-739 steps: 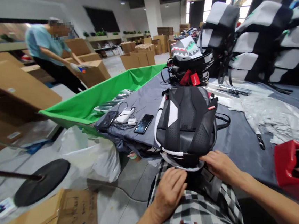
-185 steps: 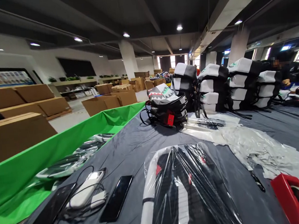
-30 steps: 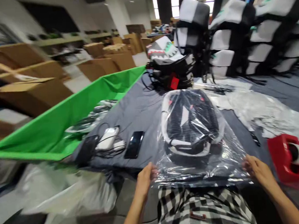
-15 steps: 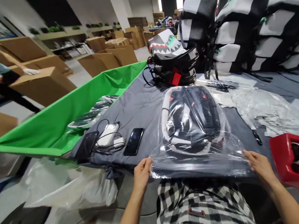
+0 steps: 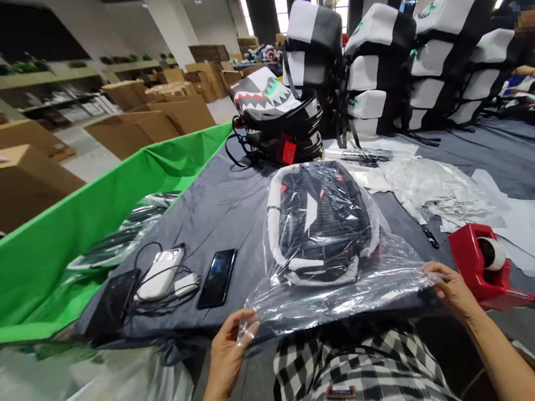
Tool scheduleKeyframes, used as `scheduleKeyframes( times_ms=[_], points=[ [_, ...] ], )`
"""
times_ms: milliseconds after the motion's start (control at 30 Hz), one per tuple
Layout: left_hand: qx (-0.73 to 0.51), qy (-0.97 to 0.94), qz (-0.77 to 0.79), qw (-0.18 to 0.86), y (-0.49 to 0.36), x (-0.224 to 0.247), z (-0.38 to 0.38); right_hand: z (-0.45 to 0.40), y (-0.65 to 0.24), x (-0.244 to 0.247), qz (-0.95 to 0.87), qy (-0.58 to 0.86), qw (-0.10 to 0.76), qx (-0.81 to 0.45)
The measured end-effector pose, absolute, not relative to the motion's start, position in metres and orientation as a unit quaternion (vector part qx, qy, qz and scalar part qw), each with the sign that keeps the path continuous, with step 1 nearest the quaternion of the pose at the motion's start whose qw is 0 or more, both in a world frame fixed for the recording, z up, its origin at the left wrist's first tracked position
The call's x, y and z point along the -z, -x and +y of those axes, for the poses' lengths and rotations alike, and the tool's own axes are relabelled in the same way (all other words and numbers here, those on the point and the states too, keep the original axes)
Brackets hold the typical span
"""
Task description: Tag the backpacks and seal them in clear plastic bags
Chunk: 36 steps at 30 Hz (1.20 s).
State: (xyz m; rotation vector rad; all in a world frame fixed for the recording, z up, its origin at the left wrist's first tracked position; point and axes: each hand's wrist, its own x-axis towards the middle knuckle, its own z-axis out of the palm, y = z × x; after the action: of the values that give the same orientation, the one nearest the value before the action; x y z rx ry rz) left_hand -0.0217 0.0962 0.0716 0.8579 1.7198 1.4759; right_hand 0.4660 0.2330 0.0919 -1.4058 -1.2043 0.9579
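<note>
A black backpack with white trim (image 5: 327, 211) lies flat inside a clear plastic bag (image 5: 323, 298) on the grey-covered table. At the near edge, my left hand (image 5: 228, 347) pinches the bag's left corner between thumb and fingers. The opposite corner is gripped by my right hand (image 5: 450, 287), close to the red tape dispenser (image 5: 474, 263). The bag's near end is spread between both hands, loose and creased. A black phone (image 5: 217, 278) rests to the left of the bag.
A white power bank (image 5: 161, 273) with cables lies at left. Beyond the backpack are stacked backpacks (image 5: 275, 103) and more piles behind. A knife (image 5: 430, 236) and crumpled plastic (image 5: 439, 185) are at right. Green fabric (image 5: 108, 196) borders the left, with cardboard boxes (image 5: 135, 134) past it.
The head view has turned right, so most things sit further left. My left hand has pulled its bag corner outward and nearer; the bag's near end hangs more slanted. Both hands keep hold.
</note>
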Motion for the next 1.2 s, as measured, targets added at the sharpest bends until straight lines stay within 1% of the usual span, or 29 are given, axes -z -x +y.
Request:
scheduleKeyframes(
  times_ms=[100, 167, 200, 267, 400, 500, 567, 600, 667, 733, 767, 833, 900, 1033, 1133, 1200],
  points=[
    [-0.550, -0.442, 0.678, 0.208, 0.024, -0.070, 0.102, 0.243, -0.461, -0.103, -0.564, 0.584, 0.504, -0.295],
    [-0.556, -0.464, 0.675, 0.141, 0.023, -0.066, 0.107, 0.248, -0.456, -0.104, -0.575, 0.574, 0.519, -0.268],
    [-0.565, -0.462, 0.673, 0.125, 0.021, -0.064, 0.110, 0.250, -0.452, -0.102, -0.572, 0.566, 0.528, -0.270],
    [-0.588, -0.438, 0.667, 0.135, 0.017, -0.060, 0.116, 0.254, -0.443, -0.095, -0.559, 0.561, 0.545, -0.275],
    [-0.609, -0.349, 0.679, 0.213, 0.006, -0.056, 0.130, 0.266, -0.422, -0.082, -0.507, 0.603, 0.557, -0.264],
    [-0.584, -0.318, 0.718, 0.206, 0.002, -0.056, 0.142, 0.276, -0.411, -0.081, -0.476, 0.619, 0.559, -0.279],
    [-0.563, -0.305, 0.747, 0.179, 0.000, -0.059, 0.151, 0.280, -0.408, -0.082, -0.474, 0.626, 0.550, -0.284],
    [-0.552, -0.305, 0.762, 0.148, -0.001, -0.062, 0.155, 0.280, -0.407, -0.083, -0.475, 0.630, 0.544, -0.285],
    [-0.533, -0.329, 0.779, 0.035, -0.009, -0.071, 0.161, 0.279, -0.407, -0.085, -0.475, 0.639, 0.537, -0.278],
    [-0.509, -0.404, 0.755, -0.083, -0.025, -0.084, 0.167, 0.277, -0.408, -0.086, -0.482, 0.645, 0.532, -0.261],
    [-0.489, -0.468, 0.727, -0.115, -0.037, -0.092, 0.170, 0.276, -0.409, -0.087, -0.487, 0.646, 0.531, -0.254],
    [-0.428, -0.611, 0.655, -0.116, -0.063, -0.108, 0.177, 0.275, -0.410, -0.087, -0.496, 0.642, 0.530, -0.247],
    [-0.365, -0.708, 0.600, -0.078, -0.087, -0.123, 0.184, 0.275, -0.412, -0.086, -0.503, 0.636, 0.532, -0.244],
    [-0.316, -0.741, 0.591, -0.034, -0.109, -0.140, 0.191, 0.276, -0.415, -0.081, -0.512, 0.625, 0.542, -0.231],
    [-0.279, -0.743, 0.607, -0.029, -0.106, -0.144, 0.187, 0.276, -0.416, -0.080, -0.513, 0.617, 0.547, -0.237],
    [-0.260, -0.747, 0.612, -0.007, -0.102, -0.145, 0.183, 0.277, -0.415, -0.079, -0.511, 0.615, 0.553, -0.234]
  ],
)
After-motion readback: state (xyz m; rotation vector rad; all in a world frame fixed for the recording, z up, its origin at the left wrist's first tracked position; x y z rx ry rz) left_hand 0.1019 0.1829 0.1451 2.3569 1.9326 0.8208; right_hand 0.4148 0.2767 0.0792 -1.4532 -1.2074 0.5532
